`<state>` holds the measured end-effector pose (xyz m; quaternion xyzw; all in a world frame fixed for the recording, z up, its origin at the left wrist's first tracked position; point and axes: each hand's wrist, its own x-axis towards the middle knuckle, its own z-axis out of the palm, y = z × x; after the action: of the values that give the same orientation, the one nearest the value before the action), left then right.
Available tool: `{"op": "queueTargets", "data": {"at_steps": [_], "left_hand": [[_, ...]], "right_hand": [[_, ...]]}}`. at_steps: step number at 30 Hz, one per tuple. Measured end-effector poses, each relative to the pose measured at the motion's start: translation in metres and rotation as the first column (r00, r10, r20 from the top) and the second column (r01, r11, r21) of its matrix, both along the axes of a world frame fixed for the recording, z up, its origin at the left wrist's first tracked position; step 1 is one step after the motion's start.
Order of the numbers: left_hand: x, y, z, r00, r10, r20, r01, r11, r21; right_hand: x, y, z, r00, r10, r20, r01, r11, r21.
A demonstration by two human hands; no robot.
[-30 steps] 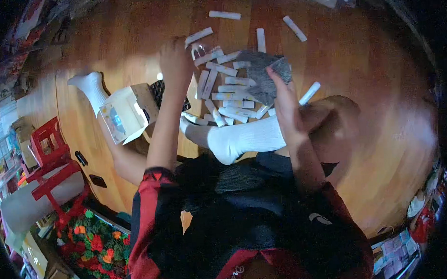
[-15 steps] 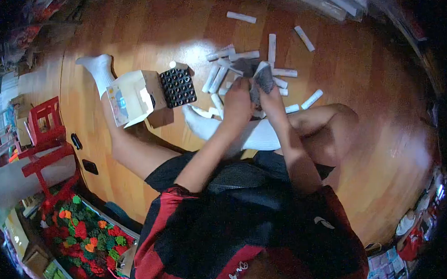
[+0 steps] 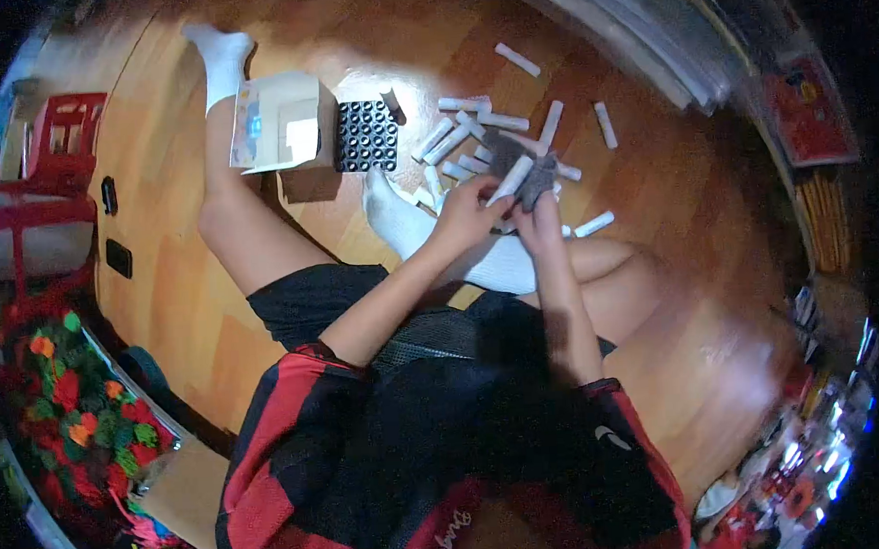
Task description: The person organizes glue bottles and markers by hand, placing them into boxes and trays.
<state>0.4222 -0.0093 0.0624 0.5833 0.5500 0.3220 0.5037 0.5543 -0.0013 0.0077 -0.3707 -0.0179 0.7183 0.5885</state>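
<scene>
My left hand (image 3: 468, 216) is closed around the lower end of a white stick-shaped tube (image 3: 510, 179), which points up and away from me. Close beside it, my right hand (image 3: 538, 223) grips a grey cloth (image 3: 538, 183) that lies against the tube. More of the grey fabric spreads behind the tube. Around and beyond my hands, several similar white tubes (image 3: 451, 143) lie scattered on the wooden floor. To the left sits a black tray (image 3: 366, 137) with rows of round holes; one tube (image 3: 392, 105) stands near its far right corner.
An open white box (image 3: 333, 122) stands left of the tray, beside my outstretched leg. Two small black objects (image 3: 118, 258) lie farther left. Red frames (image 3: 70, 124) and a case of colourful tufts (image 3: 67, 389) line the left side. Plastic-wrapped goods (image 3: 635, 45) are at the back right.
Both hands were at the grey cloth; now a white tube shows in my left hand, with the cloth in my right. The view has shifted, and the tube by the tray looks more upright.
</scene>
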Motion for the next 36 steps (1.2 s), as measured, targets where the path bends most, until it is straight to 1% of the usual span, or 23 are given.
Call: {"op": "queueTargets", "data": {"at_steps": [2,3,4,6,7,8,10,11,12,14,15,16,17,18,19,20,22,23,26,28,29,32,36], "left_hand": [[0.001,0.0,-0.002,0.991,0.113,-0.074,-0.106,0.99,0.091],[-0.002,0.0,-0.003,0.977,0.093,-0.189,-0.074,0.991,0.109],[-0.002,-0.003,-0.003,0.977,0.115,-0.179,-0.095,0.989,0.116],[-0.002,-0.011,0.012,0.861,-0.048,-0.506,0.136,0.981,0.137],[0.002,-0.015,-0.009,0.879,0.029,-0.475,0.108,0.96,0.258],[0.001,-0.015,-0.005,0.88,0.037,-0.474,0.1,0.96,0.261],[-0.003,-0.012,0.002,0.773,-0.17,-0.612,0.33,0.93,0.159],[-0.006,-0.012,0.0,0.775,-0.165,-0.61,0.323,0.933,0.158],[-0.013,-0.014,-0.004,0.798,-0.216,-0.562,0.322,0.942,0.096],[-0.029,-0.016,-0.008,0.816,-0.266,-0.513,0.327,0.945,0.03],[-0.04,-0.017,-0.007,0.917,-0.217,-0.336,0.212,0.976,-0.051],[-0.051,-0.019,-0.007,0.978,-0.136,-0.156,0.111,0.981,-0.156],[-0.06,-0.023,-0.01,0.998,0.044,-0.053,-0.05,0.992,-0.12],[-0.073,-0.018,0.003,0.975,0.049,-0.215,-0.088,0.98,-0.177],[-0.089,-0.017,-0.026,0.988,0.153,-0.011,-0.153,0.977,-0.15],[-0.096,-0.011,-0.025,0.926,0.315,0.208,-0.324,0.946,0.007],[-0.118,0.007,0.005,0.853,0.439,0.283,-0.427,0.898,-0.108],[-0.13,0.018,-0.008,0.857,0.443,0.262,-0.464,0.886,0.018],[-0.149,0.047,0.0,0.917,0.382,0.118,-0.397,0.906,0.15],[-0.156,0.061,0.001,0.931,0.345,-0.116,-0.329,0.935,0.134],[-0.162,0.069,-0.002,0.855,0.306,-0.418,-0.171,0.928,0.331],[-0.169,0.081,-0.024,0.874,0.25,-0.417,-0.111,0.938,0.33],[-0.148,0.074,0.006,0.825,0.27,-0.497,-0.167,0.956,0.243]], "right_hand": [[-0.014,-0.008,0.023,0.991,0.101,0.09,-0.098,0.995,-0.037],[-0.02,-0.01,0.036,0.971,0.177,0.161,-0.164,0.982,-0.088],[-0.019,-0.01,0.033,0.966,0.196,0.172,-0.184,0.979,-0.082],[-0.019,-0.01,0.022,0.829,0.276,0.486,-0.297,0.954,-0.035],[-0.017,-0.011,0.018,0.847,0.228,0.48,-0.234,0.971,-0.048],[-0.017,-0.011,0.017,0.845,0.233,0.482,-0.241,0.969,-0.046],[-0.016,-0.009,0.016,0.861,0.055,0.506,-0.058,0.998,-0.009],[-0.015,-0.007,0.022,0.862,-0.007,0.507,0.005,1.0,0.006],[-0.011,-0.005,0.026,0.862,0.0,0.508,-0.001,1.0,0.001],[0.005,0.003,0.029,0.93,-0.152,0.334,0.157,0.988,0.011],[0.013,0.009,0.022,0.936,-0.165,0.311,0.175,0.984,-0.004],[0.02,0.008,0.014,0.937,-0.169,0.305,0.182,0.983,-0.012],[0.021,0.007,0.02,0.946,-0.154,0.284,0.165,0.986,-0.017],[0.02,0.005,0.023,0.955,-0.138,0.263,0.149,0.989,-0.023],[0.016,0.004,0.023,0.951,-0.149,0.271,0.152,0.988,0.01],[0.012,0.004,0.022,0.953,-0.155,0.262,0.16,0.987,0.0],[0.002,0.003,0.021,0.944,-0.107,0.313,0.128,0.991,-0.046],[-0.002,0.003,0.023,0.946,-0.113,0.305,0.136,0.989,-0.054],[-0.009,0.004,0.033,0.927,-0.076,0.367,0.08,0.997,0.004],[-0.008,0.003,0.036,0.949,-0.036,0.312,0.049,0.998,-0.035],[-0.006,0.003,0.03,0.951,-0.049,0.305,0.065,0.997,-0.043],[0.0,0.006,0.015,0.919,-0.137,0.371,0.156,0.987,-0.023],[0.0,0.01,0.035,0.941,-0.12,0.315,0.129,0.992,-0.008]]}}
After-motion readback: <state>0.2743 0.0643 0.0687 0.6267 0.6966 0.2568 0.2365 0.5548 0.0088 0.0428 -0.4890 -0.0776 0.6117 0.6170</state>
